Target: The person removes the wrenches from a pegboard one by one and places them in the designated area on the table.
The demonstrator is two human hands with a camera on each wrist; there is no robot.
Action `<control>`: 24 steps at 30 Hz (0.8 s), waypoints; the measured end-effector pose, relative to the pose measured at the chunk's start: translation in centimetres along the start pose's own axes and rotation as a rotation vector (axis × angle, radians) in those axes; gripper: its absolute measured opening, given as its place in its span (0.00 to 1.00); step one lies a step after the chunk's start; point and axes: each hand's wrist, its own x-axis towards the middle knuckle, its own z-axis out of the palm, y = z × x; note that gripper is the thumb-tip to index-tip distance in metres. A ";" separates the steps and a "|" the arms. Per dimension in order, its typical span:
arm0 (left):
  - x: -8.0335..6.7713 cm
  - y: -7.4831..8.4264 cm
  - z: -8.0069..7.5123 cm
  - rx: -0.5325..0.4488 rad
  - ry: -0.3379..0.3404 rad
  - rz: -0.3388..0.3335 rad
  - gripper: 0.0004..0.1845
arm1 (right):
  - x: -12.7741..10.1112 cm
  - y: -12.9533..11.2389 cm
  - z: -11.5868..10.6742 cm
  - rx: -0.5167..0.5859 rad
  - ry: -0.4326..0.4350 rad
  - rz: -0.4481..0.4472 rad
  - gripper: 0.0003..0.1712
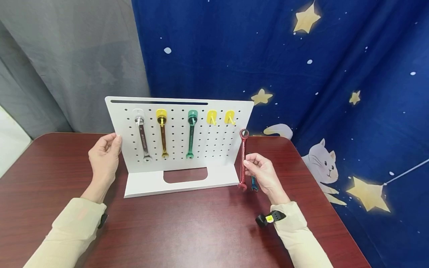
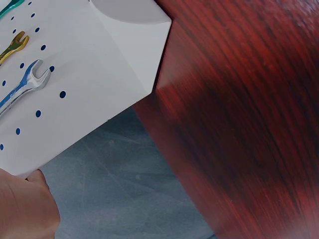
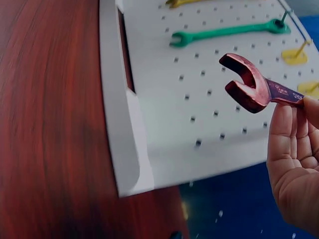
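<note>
Head view is showing the right hand (image 1: pixel 263 172) pinching a red wrench (image 1: pixel 243 160) upright in its fingers, just right of the white pegboard (image 1: pixel 221 149), while the left hand (image 1: pixel 104 156), fingers relaxed, is touching the board's left edge on the bench (image 1: pixel 187 227).

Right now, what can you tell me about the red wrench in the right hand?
The red wrench is a slim combination spanner of metallic red-finished metal, with a ring end on top and an open jaw end at the bottom. It stands roughly upright just past the right edge of the white pegboard, not hung on it. The right hand pinches its shank about midway.
</note>
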 end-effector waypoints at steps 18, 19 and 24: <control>0.0 0.0 0.0 -0.022 0.012 -0.018 0.04 | 1.4 3.2 -5.9 -0.144 0.133 0.164 0.04; 0.0 0.0 0.0 -0.021 0.012 -0.018 0.04 | 1.5 3.4 -6.1 -0.152 0.139 0.173 0.03; 0.0 0.0 0.1 -0.014 0.013 -0.013 0.04 | 2.0 4.1 -7.2 -0.190 0.144 0.211 0.02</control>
